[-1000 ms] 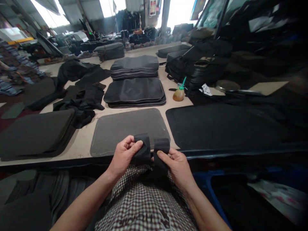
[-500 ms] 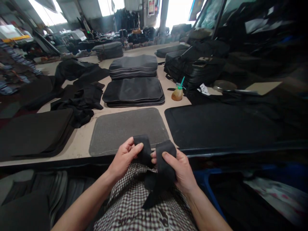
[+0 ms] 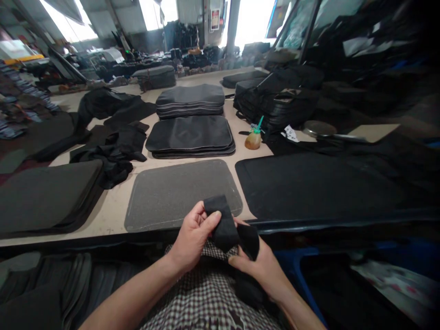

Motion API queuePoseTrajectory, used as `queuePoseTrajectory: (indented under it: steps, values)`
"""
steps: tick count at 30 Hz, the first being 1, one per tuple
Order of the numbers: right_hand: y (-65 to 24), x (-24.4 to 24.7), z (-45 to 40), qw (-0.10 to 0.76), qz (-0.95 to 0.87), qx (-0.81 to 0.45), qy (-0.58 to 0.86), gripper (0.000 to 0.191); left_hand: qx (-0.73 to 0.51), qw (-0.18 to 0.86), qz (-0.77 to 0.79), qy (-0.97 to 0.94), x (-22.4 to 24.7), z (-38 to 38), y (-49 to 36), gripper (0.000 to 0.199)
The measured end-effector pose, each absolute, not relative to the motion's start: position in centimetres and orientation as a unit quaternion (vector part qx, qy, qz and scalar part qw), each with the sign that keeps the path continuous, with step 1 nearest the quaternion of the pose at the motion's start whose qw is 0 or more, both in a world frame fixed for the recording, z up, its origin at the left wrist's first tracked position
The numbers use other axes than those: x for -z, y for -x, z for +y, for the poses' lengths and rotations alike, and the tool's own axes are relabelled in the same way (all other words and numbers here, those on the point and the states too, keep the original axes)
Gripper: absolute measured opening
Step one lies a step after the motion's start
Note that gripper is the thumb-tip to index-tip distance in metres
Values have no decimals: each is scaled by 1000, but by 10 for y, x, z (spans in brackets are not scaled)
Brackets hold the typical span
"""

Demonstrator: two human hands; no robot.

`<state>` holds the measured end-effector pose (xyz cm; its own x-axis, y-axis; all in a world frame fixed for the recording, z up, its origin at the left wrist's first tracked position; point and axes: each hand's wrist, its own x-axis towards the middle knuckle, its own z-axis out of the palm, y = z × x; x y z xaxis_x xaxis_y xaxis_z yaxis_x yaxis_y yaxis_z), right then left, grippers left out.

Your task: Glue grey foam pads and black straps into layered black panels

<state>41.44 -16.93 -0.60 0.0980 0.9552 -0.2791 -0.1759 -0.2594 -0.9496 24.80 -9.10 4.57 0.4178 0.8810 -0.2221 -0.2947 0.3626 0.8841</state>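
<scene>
Between thumb and fingers, my left hand (image 3: 191,236) grips the end of a black fabric strip (image 3: 222,223), which slants down toward my other hand. My right hand (image 3: 264,266) is closed around a folded part of black strip (image 3: 250,238), lower and to the right. Whether both hands hold one strip or two pieces I cannot tell. More dark material hangs below my right hand against the checked apron (image 3: 202,284). Just beyond my hands, a grey rounded panel (image 3: 178,192) lies flat on the table, with a pale line along its edges.
Stacks of black panels (image 3: 189,133) stand behind the grey one, and another stack (image 3: 48,197) is at left. A large black panel (image 3: 309,188) lies at right. A glue bottle (image 3: 253,140) with a green nozzle stands behind it. A blue bin (image 3: 302,284) is below the table.
My left hand has moved right with its strip end, now overlapping the part at my right hand. My right hand has lowered and turned, folding its strip; the dangling tail has shifted right.
</scene>
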Motion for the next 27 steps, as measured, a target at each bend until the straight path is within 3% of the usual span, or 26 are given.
queuePoseTrajectory:
  steps: [2,4,9,15,18,23,27]
  values:
    - [-409,15,-170,456,-376,-540,600,55,-411,750,365,-369,-47,-85,-253,40]
    - [-411,23,-170,423,-385,-539,619,42,-423,747,372,-353,-46,-72,-252,38]
    - [-429,32,-171,388,-383,-554,629,45,-414,722,402,-383,-23,-14,-226,37]
    - [-431,25,-152,391,-371,-537,649,52,-249,656,446,-556,5,69,-209,38]
    - [-425,21,-135,406,-370,-524,651,48,-195,545,464,-671,11,109,-217,34]
    - [-416,23,-104,412,-366,-523,651,47,-172,256,429,-849,25,170,-236,23]
    - [-412,26,-82,402,-386,-496,666,47,-170,185,425,-869,37,199,-245,18]
